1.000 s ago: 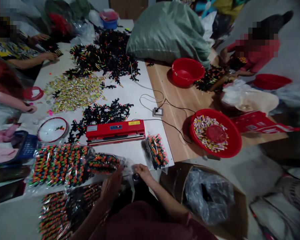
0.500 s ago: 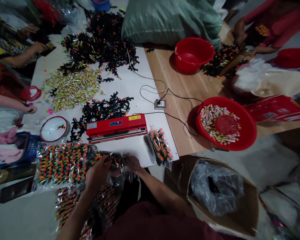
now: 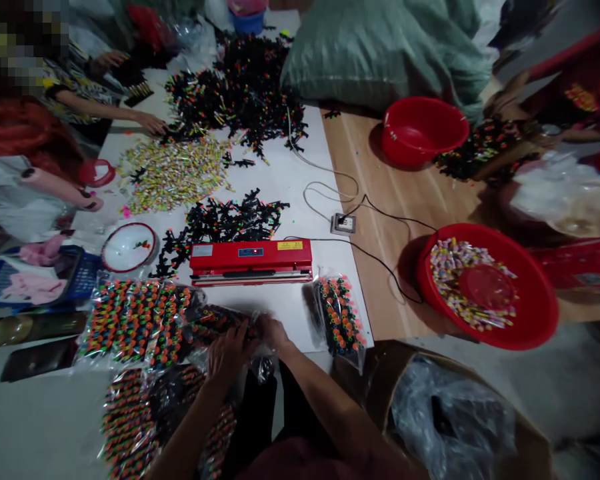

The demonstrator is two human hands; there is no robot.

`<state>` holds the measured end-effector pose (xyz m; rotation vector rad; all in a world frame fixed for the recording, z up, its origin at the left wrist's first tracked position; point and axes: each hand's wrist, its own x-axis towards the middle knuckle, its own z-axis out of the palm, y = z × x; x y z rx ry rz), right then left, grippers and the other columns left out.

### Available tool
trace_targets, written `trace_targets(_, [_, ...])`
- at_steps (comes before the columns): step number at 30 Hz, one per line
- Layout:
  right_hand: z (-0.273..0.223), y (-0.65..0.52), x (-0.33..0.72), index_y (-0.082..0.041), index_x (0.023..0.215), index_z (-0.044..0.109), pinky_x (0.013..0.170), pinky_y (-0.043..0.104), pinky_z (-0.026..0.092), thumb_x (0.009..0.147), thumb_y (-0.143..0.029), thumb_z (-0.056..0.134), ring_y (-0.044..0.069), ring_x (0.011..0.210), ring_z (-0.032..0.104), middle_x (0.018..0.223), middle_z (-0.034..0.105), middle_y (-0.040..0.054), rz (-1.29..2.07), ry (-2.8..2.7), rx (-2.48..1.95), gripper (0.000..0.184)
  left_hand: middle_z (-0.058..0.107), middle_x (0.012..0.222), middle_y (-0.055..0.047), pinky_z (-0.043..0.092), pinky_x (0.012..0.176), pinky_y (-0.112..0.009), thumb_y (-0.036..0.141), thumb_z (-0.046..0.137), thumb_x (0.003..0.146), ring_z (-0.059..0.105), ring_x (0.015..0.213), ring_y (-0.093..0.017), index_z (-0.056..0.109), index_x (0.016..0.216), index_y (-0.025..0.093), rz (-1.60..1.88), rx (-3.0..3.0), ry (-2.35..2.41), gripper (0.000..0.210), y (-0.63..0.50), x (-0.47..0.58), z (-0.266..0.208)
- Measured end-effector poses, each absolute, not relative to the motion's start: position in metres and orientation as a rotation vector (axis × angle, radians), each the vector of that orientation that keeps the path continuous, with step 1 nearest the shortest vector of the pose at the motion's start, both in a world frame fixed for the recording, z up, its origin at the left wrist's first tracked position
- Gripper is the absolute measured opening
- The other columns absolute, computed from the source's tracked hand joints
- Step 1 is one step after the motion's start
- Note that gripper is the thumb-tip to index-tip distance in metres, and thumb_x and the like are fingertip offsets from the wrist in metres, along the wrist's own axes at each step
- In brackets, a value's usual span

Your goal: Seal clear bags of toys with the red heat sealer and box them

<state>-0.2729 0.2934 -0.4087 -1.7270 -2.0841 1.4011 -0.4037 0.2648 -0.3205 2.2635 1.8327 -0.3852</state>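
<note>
A clear plastic bag of small black toy pieces with orange ends (image 3: 207, 321) lies at the table's front edge. My left hand (image 3: 229, 352) rests over its right part, fingers curled down onto the plastic. At the bag's right end, my right hand (image 3: 276, 332) is closed on the plastic, its fingertips partly hidden. Just behind both hands stands a red heat sealer (image 3: 250, 259) with a lit display. Several filled bags (image 3: 135, 320) lie side by side to the left, and another filled bag (image 3: 339, 313) lies to the right.
Loose black pieces (image 3: 235, 217) and yellow-white pieces (image 3: 180, 173) are heaped behind the sealer. Cords run to a power socket (image 3: 343, 223). Red basins (image 3: 545, 320) stand on the right, above an open carton (image 3: 400, 373). More bags (image 3: 127, 420) lie below left. Other people work at both far sides.
My left hand has slid right along the bag towards my right hand. The view has shifted left. A co-worker's hand at the far left has reached out to the black heap.
</note>
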Motion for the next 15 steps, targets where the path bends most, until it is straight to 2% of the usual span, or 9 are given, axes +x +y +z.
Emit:
trace_targets(5, [-0.383, 0.263, -0.244, -0.015, 0.117, 0.057, 0.081, 0.031, 0.048, 0.085, -0.005, 0.041, 0.026, 0.099, 0.064, 0.112, 0.064, 0.0143, 1.322, -2.139, -1.787, 0.037, 0.067, 0.108, -0.011, 0.049, 0.077, -0.033, 0.046, 0.049, 0.088, 0.064, 0.095, -0.026, 0.054, 0.13, 0.02, -0.119, 2.091, 1.893, 0.049, 0.268, -0.406, -0.292])
trace_targets(7, [-0.365, 0.246, -0.216, -0.015, 0.111, 0.06, 0.077, 0.032, 0.048, 0.084, -0.002, 0.039, 0.026, 0.094, 0.066, 0.106, 0.067, 0.0147, 1.286, -2.148, -1.897, 0.037, 0.07, 0.101, -0.007, 0.049, 0.073, -0.029, 0.047, 0.05, 0.087, 0.066, 0.088, -0.022, 0.059, 0.122, 0.024, 0.136, 1.873, 2.001, 0.042, 0.273, -0.406, -0.27])
trace_targets(9, [-0.339, 0.243, -0.182, -0.016, 0.096, 0.065, 0.072, 0.034, 0.047, 0.082, 0.0, 0.039, 0.028, 0.087, 0.067, 0.094, 0.07, 0.0168, 1.257, -2.173, -2.115, 0.034, 0.071, 0.085, -0.002, 0.049, 0.065, -0.026, 0.05, 0.052, 0.085, 0.066, 0.075, -0.018, 0.064, 0.111, 0.025, 0.4, 1.573, 2.024, 0.038, 0.285, -0.403, -0.25])
trace_targets(12, [-0.286, 0.273, -0.148, -0.017, 0.085, 0.065, 0.064, 0.033, 0.044, 0.085, -0.013, 0.049, 0.027, 0.077, 0.066, 0.081, 0.069, 0.0147, 1.138, -2.092, -2.153, 0.017, 0.066, 0.067, 0.0, 0.046, 0.056, -0.023, 0.051, 0.056, 0.079, 0.059, 0.058, -0.014, 0.068, 0.1, 0.019, 0.63, 1.333, 1.835, 0.04, 0.315, -0.384, -0.232])
trace_targets(13, [-0.267, 0.29, -0.145, -0.018, 0.086, 0.064, 0.063, 0.031, 0.043, 0.087, -0.021, 0.052, 0.025, 0.073, 0.065, 0.079, 0.069, 0.0114, 1.102, -2.019, -2.013, 0.013, 0.066, 0.068, 0.0, 0.045, 0.055, -0.023, 0.05, 0.059, 0.076, 0.057, 0.057, -0.014, 0.068, 0.1, 0.017, 0.656, 1.318, 1.753, 0.041, 0.326, -0.375, -0.228])
trace_targets(15, [-0.234, 0.328, -0.154, -0.019, 0.086, 0.063, 0.062, 0.026, 0.041, 0.089, -0.034, 0.053, 0.018, 0.068, 0.061, 0.075, 0.066, 0.0046, 1.084, -1.868, -1.669, 0.019, 0.067, 0.075, -0.001, 0.045, 0.058, -0.023, 0.046, 0.062, 0.072, 0.057, 0.062, -0.014, 0.068, 0.1, 0.016, 0.666, 1.333, 1.557, 0.042, 0.348, -0.36, -0.222])
